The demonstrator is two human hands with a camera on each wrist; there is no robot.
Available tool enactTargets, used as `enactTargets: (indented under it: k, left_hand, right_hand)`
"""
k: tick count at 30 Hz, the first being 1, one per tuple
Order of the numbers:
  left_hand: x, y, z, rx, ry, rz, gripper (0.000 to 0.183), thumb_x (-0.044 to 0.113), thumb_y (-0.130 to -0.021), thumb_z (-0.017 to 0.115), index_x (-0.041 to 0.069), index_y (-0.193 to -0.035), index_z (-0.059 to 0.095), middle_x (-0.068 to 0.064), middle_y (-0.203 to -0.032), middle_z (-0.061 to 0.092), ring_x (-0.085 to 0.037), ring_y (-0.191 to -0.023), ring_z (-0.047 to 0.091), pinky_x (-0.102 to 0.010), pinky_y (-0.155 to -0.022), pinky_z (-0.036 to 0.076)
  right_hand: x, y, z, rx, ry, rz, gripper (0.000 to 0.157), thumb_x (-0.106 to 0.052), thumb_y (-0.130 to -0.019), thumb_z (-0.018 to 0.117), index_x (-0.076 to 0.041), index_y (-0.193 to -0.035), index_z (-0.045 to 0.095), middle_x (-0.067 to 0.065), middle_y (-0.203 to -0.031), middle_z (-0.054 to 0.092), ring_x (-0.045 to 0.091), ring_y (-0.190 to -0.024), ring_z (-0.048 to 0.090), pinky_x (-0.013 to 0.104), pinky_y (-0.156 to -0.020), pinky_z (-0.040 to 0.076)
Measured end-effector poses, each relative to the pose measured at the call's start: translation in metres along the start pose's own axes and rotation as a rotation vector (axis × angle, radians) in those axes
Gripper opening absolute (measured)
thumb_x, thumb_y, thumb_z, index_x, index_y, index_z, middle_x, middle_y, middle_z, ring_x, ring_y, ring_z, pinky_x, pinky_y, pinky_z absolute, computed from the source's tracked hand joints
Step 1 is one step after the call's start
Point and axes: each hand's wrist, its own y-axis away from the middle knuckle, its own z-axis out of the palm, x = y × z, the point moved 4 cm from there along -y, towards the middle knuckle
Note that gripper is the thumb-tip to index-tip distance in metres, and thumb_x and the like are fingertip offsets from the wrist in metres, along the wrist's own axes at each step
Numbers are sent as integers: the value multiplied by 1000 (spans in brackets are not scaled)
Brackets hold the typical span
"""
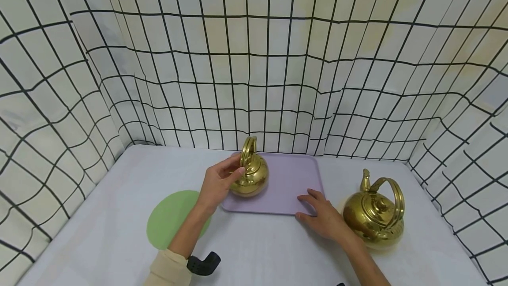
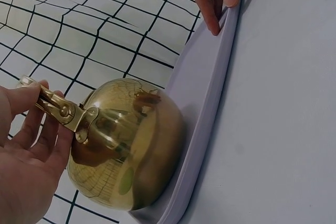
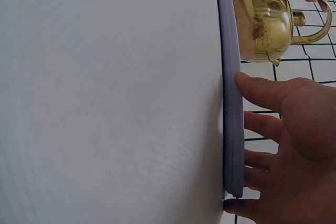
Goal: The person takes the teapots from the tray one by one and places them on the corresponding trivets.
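A small brass kettle (image 1: pixel 252 175) (image 2: pixel 131 145) (image 3: pixel 260 17) stands on the left part of a lilac tray (image 1: pixel 293 180) (image 2: pixel 210 93) (image 3: pixel 232 119). My left hand (image 1: pixel 222 180) (image 2: pixel 26 145) pinches the kettle's upright handle near its hinge, thumb and fingers curled round it. My right hand (image 1: pixel 317 213) (image 3: pixel 283 145) rests on the tray's front right corner, fingers straight on the surface and thumb along the rim. The kettle's spout points away from me.
A second, larger brass kettle (image 1: pixel 375 215) stands on the white table (image 1: pixel 258 250), just right of my right hand. A round green mat (image 1: pixel 170 220) lies left of the tray. Grid-patterned cloth walls (image 1: pixel 254 78) close off the back and both sides.
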Motion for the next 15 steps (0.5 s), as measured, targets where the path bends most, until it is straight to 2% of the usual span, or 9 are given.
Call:
enactTargets:
  k: [6, 15]
  left_hand:
    - [-5, 1, 0, 0, 39, -32, 45, 16, -98, 73, 14, -142, 64, -15, -134, 70, -16, -121, 66, -17, -99, 51]
    - [-5, 3, -4, 2, 51, -30, 46, 15, -99, 72, 16, -144, 62, -14, -138, 68, -23, -127, 65, -18, -101, 52]
  right_hand:
    - [-1, 1, 1, -2, -11, 0, 46, -30, -96, 74, -13, -137, 64, 26, -160, 42, 54, -145, 44, 74, -119, 25]
    - [-2, 1, 0, 5, -12, -5, 46, -29, -96, 75, -12, -137, 64, 26, -160, 43, 55, -144, 44, 75, -117, 29]
